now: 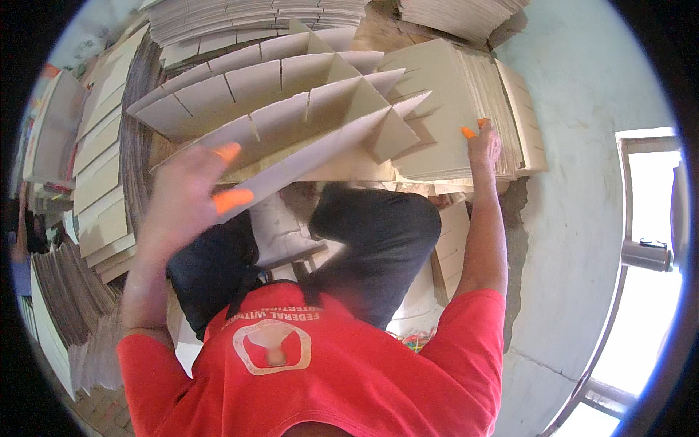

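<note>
A divider of long slotted cardboard strips [284, 120], joined near their right ends by a shorter cross strip [393, 138], stands in front of me. My left hand [186, 186], blurred, is at the near left side of the divider with its orange-covered thumb and finger spread apart. Beside them is the nearest long strip; whether they touch it I cannot tell. My right hand [486, 149] rests at the layered edge of a stack of flat cardboard sheets [437, 80]. Its two orange-covered fingertips are slightly apart, and its other fingers are mostly hidden.
Stacked slotted cardboard [102, 175] rises at the left, with another pile [69, 291] below it. More cardboard stacks [255, 18] stand at the back. A pale wall [575, 182] runs along the right, beside a bright opening [652, 204]. My knees are under the work surface's near edge.
</note>
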The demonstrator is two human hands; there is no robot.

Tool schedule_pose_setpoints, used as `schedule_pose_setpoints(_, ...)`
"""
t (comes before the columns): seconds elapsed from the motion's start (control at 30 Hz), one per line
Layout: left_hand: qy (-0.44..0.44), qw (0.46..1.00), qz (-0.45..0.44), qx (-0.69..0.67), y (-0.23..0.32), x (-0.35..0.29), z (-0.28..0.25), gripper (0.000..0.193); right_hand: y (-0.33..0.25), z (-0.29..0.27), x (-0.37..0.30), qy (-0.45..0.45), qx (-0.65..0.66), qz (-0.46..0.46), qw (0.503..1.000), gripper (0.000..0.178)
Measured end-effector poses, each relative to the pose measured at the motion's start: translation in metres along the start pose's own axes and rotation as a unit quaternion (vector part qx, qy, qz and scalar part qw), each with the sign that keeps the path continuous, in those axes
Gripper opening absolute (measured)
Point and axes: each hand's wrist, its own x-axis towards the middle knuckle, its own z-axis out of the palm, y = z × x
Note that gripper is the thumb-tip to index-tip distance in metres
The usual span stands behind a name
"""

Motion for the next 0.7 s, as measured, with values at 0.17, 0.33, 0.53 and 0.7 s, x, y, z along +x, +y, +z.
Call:
schedule_pose_setpoints(0.17, -0.077, 0.992, -0.103, 0.004, -0.010, -0.011, 0.049, 0.026, -0.002, -0.019, 0.008, 0.112, 0.073, 0.053, 0.990, 0.035)
schedule_pose_setpoints(0.33, -0.042, 0.993, -0.108, 0.013, -0.031, 0.001, 0.060, 0.017, -0.075, -0.134, 0.013, 0.278, 0.116, -0.057, 0.952, 0.043)
schedule_pose_setpoints(0.53, 0.073, 0.993, -0.040, -0.084, -0.037, 0.003, 0.071, 0.020, -0.156, -0.215, 0.016, 0.069, 0.372, -0.236, 0.895, 0.047)
schedule_pose_setpoints(0.7, 0.082, 0.995, -0.023, -0.045, -0.034, 0.007, 0.069, 0.020, -0.180, -0.200, 0.019, -0.039, 0.310, -0.289, 0.905, 0.049)
